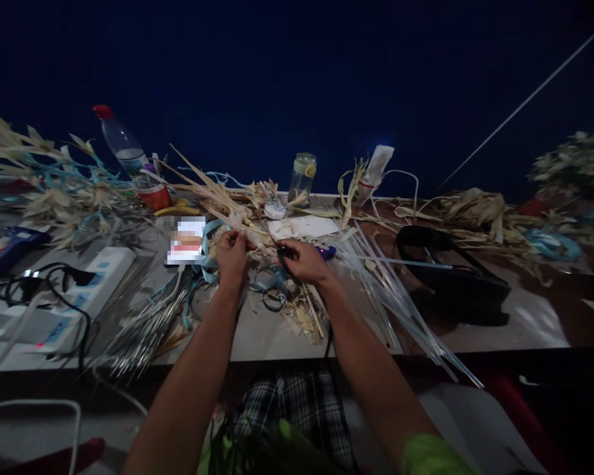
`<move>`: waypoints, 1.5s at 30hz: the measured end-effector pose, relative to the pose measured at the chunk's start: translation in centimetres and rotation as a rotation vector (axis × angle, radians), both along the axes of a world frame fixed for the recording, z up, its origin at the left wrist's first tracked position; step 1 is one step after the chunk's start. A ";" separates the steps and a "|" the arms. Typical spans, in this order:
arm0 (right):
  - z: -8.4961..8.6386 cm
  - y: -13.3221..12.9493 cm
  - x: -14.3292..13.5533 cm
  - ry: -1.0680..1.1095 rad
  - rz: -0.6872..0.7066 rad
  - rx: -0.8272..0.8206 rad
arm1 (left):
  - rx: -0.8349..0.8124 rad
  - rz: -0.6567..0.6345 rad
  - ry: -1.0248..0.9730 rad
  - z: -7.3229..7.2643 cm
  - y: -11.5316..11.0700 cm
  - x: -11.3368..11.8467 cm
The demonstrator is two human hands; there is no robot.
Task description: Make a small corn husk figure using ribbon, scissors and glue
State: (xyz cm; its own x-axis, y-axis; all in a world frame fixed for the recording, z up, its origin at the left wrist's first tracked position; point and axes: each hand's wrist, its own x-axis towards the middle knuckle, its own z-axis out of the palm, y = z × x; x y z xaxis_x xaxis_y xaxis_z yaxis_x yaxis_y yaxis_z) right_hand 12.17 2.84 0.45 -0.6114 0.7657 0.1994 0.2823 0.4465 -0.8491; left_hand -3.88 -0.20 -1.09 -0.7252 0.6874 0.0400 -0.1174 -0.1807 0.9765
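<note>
In the middle of the table my left hand (233, 256) pinches a pale dried corn husk (237, 221), whose long strips fan out toward the back left. Close by on the right, my right hand (303, 260) is closed around a dark, thin tool (283, 259), perhaps scissors; its shape is mostly hidden by the fingers. Its front end points at the husk between the hands. Below them lie husk scraps (304, 313) and a loop of blue ribbon (274, 299). A white sheet (304, 227) lies just behind.
Left are a bundle of thin wires (143, 326), a lit screen (186, 241), a power strip (96, 290) and a blue glue gun (12, 249). Right are clear glue sticks (400, 307) and a black frame-like object (450, 280). Behind stand a jar (301, 178) and a tilted bottle (123, 142).
</note>
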 end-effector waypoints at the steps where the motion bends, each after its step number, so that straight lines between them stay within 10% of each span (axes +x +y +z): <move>1: -0.1 0.2 0.1 -0.033 0.006 -0.009 | 0.002 0.006 0.003 0.0 0.0 -0.1; 45: 0.2 -0.3 0.2 -0.100 0.165 -0.224 | 0.043 0.080 0.016 -0.2 0.2 -0.4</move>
